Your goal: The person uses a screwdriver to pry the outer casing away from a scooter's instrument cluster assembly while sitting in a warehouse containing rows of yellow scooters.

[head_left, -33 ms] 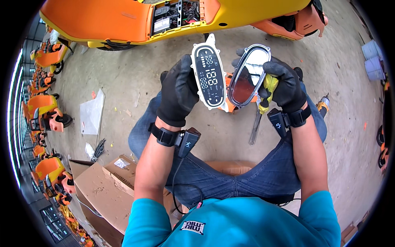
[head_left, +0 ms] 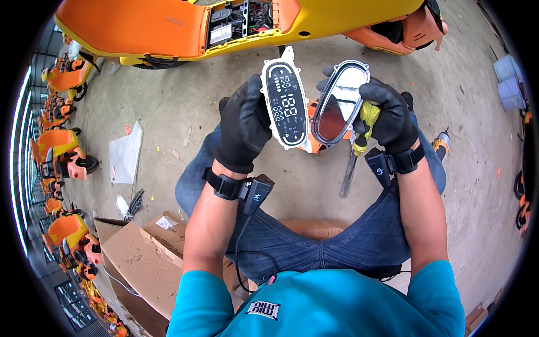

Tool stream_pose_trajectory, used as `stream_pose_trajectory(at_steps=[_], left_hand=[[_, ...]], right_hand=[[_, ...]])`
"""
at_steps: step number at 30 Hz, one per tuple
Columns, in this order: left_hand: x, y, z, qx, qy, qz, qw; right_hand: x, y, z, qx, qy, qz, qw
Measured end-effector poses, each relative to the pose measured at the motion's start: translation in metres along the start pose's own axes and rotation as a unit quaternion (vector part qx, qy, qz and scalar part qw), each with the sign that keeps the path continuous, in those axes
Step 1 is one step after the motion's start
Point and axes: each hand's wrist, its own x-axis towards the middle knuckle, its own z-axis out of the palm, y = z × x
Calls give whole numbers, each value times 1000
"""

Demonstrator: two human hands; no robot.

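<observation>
My left hand (head_left: 242, 126), in a black glove, is closed on the left edge of a scooter instrument display panel (head_left: 288, 121). This panel is a long oval with a white rim and pale segments on black. Close to its right, my right hand (head_left: 390, 118), also gloved, grips a dark-rimmed oval clear cover (head_left: 330, 119) that reflects light. The same hand keeps a screwdriver (head_left: 369, 115) with a yellow handle against its palm, the shaft slanting down. An orange part (head_left: 315, 147) shows partly behind the panel and cover.
A yellow and orange scooter (head_left: 320, 19) lies across the far side, its wiring compartment uncovered. Cardboard boxes (head_left: 135, 253) stand at my lower left. A power drill (head_left: 441, 143) is beside my right knee. A white sheet (head_left: 124, 154) lies on the floor; more scooters (head_left: 62, 149) line the left.
</observation>
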Motion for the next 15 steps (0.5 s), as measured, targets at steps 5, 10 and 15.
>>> stream_pose_trajectory(at_steps=[5,10,15], left_hand=[[-2,2,4,11,5,17,1000],[-3,3,2,98,10,25,995],[-6,8,11,168,1,75,983]], right_hand=[[1,2,-3,29,3,13,1000],[1,4,-4,34,9,17,999],[-3,5,-9,-32,8,18,999]])
